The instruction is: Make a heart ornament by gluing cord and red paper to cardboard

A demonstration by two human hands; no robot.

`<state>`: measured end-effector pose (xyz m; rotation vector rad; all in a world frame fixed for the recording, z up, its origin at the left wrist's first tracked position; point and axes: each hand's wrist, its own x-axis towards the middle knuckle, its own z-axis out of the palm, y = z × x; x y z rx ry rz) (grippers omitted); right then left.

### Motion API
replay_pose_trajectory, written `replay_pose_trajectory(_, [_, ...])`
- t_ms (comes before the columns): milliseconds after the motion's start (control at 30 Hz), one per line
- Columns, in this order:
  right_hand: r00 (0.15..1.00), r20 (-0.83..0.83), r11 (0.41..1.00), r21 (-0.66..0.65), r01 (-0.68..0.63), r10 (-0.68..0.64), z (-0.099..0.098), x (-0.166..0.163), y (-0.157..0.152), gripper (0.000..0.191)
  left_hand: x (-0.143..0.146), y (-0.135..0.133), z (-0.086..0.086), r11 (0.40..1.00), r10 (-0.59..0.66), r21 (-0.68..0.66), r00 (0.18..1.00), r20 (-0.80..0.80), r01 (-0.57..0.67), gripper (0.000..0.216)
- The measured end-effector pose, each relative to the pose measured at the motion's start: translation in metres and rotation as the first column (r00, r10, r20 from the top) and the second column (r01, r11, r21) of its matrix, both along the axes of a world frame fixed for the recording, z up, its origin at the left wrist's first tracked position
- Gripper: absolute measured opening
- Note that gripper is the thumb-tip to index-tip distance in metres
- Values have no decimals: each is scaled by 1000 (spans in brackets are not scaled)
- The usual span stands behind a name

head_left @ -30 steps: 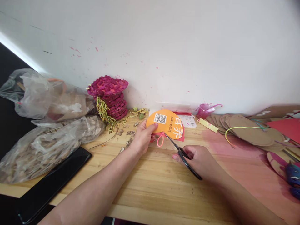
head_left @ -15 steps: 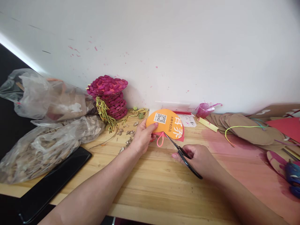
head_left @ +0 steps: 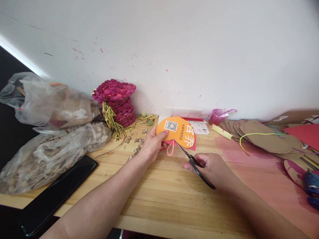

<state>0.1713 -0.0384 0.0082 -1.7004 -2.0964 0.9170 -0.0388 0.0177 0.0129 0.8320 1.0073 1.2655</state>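
My left hand (head_left: pixel 152 143) pinches an orange printed card (head_left: pixel 171 127) by its left edge, thumb on top. The card has a rounded outline, white characters and a QR code. Red paper (head_left: pixel 193 148) shows from under its lower right edge. A pink loop (head_left: pixel 170 148) hangs at the card's lower edge. My right hand (head_left: pixel 208 167) is closed round the handles of black scissors (head_left: pixel 191 159). Their blade tips meet the lower edge of the card beside the pink loop. How far the blades reach under the card is hidden.
Clear plastic bags (head_left: pixel 54 162) and a black tray-like object (head_left: pixel 62 192) lie left. A stack of magenta shell-like discs (head_left: pixel 114 103) stands at the wall. Right are a pink-stained cup (head_left: pixel 218 116), brown cardboard ovals (head_left: pixel 259 137), a yellow-green cord (head_left: pixel 259 134) and a blue object (head_left: pixel 311 186).
Almost nothing differs. The card and both hands hold nearly the same place, and the scissors stay at the card's lower edge.
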Motion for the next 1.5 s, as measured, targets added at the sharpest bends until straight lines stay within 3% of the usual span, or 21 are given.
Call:
replay_pose_trajectory(367, [1000, 18, 998, 62, 21, -22, -4, 2, 2, 40, -2, 2, -1, 997, 71, 35, 997, 18, -72, 38])
replay_pose_trajectory(533, [977, -149, 971, 160, 176, -153, 1, 1, 0, 44, -4, 5, -4, 995, 96, 23, 994, 60, -97, 40])
replay_pose_trajectory(633, [884, -410, 939, 151, 308, -224, -2, 3, 1, 38, -1, 1, -6, 999, 50, -8, 991, 121, -49, 37])
replay_pose_trajectory(767, [667, -677, 912, -15, 410, -311, -4, 0, 6, 40, 11, -14, -8, 998, -34, -35, 973, 228, 43, 34])
replay_pose_trajectory(867, [546, -786, 919, -71, 388, -291, -2, -5, 7, 42, 22, -29, -9, 977, -116, -140, 953, 281, 160, 36])
replay_pose_trajectory(1033, [456, -870, 961, -67, 267, -188, -2, -7, 7, 33, 29, -39, -9, 936, -217, -206, 930, 296, 284, 27])
replay_pose_trajectory(1233, [444, -877, 971, -91, 220, -183, -2, -6, 9, 42, 27, -35, -9, 945, -207, -183, 930, 304, 271, 23])
replay_pose_trajectory(1500, [451, -857, 960, -153, 236, -247, -3, -3, 8, 36, 24, -31, -11, 970, -113, -170, 940, 321, 174, 27])
